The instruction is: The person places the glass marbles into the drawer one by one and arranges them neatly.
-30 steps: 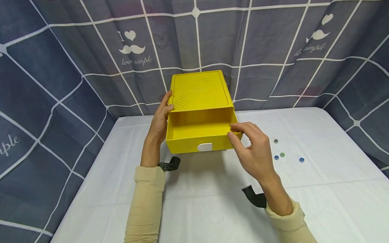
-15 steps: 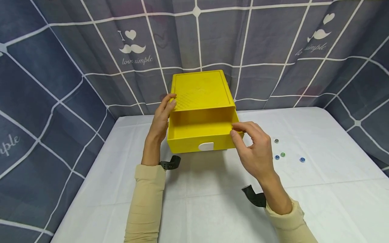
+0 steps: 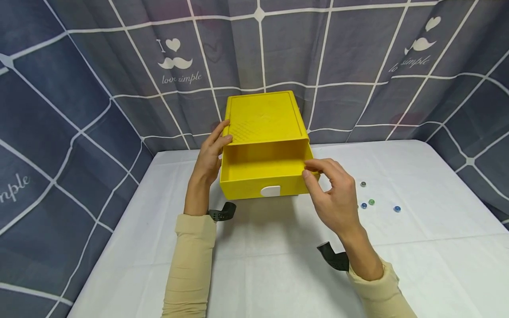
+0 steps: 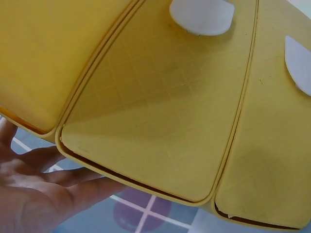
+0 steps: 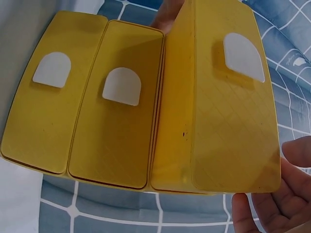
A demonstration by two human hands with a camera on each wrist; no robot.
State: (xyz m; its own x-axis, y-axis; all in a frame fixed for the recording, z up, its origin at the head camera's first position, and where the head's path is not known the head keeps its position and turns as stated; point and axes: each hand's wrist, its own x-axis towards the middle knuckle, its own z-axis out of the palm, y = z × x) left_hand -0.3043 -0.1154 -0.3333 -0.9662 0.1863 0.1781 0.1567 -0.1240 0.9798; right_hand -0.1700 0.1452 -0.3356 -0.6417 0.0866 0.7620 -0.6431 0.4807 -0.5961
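A yellow drawer cabinet (image 3: 266, 115) stands at the back of the table, three drawers high. Its top drawer (image 3: 242, 189) is pulled out and shows a bare yellow inside; a white tab handle (image 3: 270, 191) sits on the front. Both lower drawers, a middle one (image 5: 116, 141) and a bottom one (image 5: 41, 124), are pushed in. My left hand (image 3: 207, 161) rests against the cabinet's left side, fingers extended along it. With thumb and fingers, my right hand (image 3: 336, 190) pinches the top drawer's right front corner.
Several small round beads lie right of my right hand, among them a green bead (image 3: 371, 202), a blue bead (image 3: 397, 209) and a dark grey bead (image 3: 363, 184). A white cloth covers the table (image 3: 262, 274). Grey checked curtains (image 3: 350, 48) hang close behind the cabinet.
The view has shifted slightly, so everything sits a little farther right. Both hands keep their places on the cabinet and drawer, and the top drawer stays out.
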